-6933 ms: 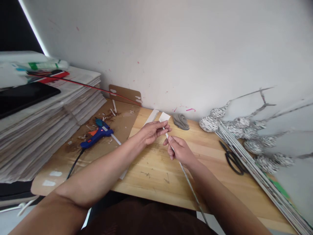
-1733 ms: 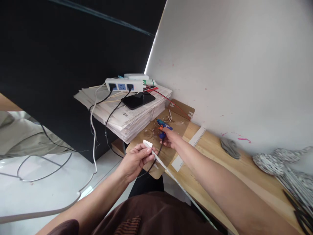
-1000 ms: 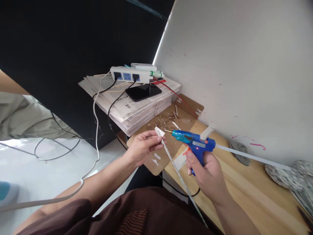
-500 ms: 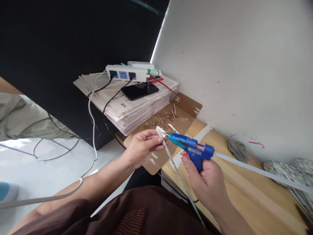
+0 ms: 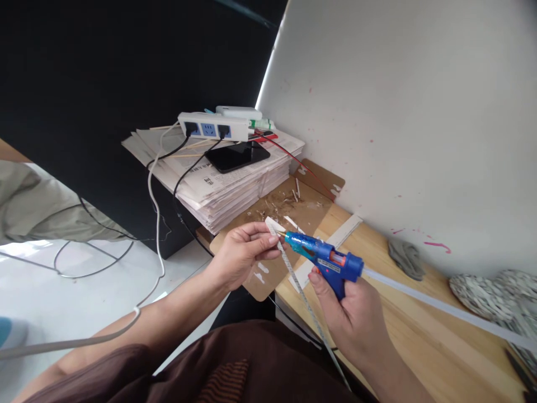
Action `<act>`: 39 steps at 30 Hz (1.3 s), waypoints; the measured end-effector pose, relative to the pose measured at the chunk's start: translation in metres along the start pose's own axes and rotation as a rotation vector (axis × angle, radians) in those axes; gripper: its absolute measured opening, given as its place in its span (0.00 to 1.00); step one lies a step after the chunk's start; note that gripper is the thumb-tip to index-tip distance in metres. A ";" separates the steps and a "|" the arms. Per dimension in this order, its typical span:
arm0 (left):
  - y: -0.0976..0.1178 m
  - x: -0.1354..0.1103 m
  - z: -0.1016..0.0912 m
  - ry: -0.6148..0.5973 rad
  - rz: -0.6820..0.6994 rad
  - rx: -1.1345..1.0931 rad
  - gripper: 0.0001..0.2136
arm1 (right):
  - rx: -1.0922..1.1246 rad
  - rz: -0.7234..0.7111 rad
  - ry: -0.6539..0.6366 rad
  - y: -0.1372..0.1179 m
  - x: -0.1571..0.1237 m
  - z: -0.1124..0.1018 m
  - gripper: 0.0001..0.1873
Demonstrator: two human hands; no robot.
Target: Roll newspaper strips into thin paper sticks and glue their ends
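My left hand (image 5: 241,258) pinches the top end of a thin rolled newspaper stick (image 5: 302,294), where a small white paper flap sticks up. The stick slants down to the right past my lap. My right hand (image 5: 348,313) is wrapped round the grip of a blue hot glue gun (image 5: 323,258). A long clear glue stick (image 5: 440,308) pokes out of its back. The gun's nozzle touches the paper flap held by my left fingers.
A newspaper stack (image 5: 218,173) at the left carries a white power strip (image 5: 212,126) and a black phone (image 5: 237,156). A cardboard sheet (image 5: 289,215) with glue scraps lies on the wooden table (image 5: 419,336). Grey cloth (image 5: 405,257) and patterned paper balls (image 5: 486,291) lie at the right.
Over the last second the glue gun's nozzle moved left to touch the paper flap. Before that my right hand picked the gun up off the cardboard.
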State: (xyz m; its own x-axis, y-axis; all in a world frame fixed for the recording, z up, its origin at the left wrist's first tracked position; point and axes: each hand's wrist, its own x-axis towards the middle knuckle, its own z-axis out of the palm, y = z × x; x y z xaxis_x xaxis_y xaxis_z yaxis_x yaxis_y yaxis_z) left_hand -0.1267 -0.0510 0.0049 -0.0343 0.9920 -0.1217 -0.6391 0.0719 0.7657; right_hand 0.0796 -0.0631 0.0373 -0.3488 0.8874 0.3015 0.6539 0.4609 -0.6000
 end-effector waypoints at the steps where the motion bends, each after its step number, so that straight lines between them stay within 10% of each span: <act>1: 0.000 0.000 0.000 0.002 0.003 -0.003 0.08 | -0.002 -0.015 0.010 0.000 0.000 0.000 0.08; 39: 0.001 0.001 -0.007 -0.008 -0.014 -0.014 0.09 | -0.238 -0.109 0.049 -0.002 0.000 0.002 0.12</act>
State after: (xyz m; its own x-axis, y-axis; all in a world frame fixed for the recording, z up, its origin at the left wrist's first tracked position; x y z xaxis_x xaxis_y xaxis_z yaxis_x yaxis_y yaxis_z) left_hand -0.1326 -0.0508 0.0009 -0.0195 0.9917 -0.1271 -0.6502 0.0840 0.7551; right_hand 0.0772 -0.0638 0.0372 -0.3968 0.8290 0.3940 0.7559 0.5387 -0.3722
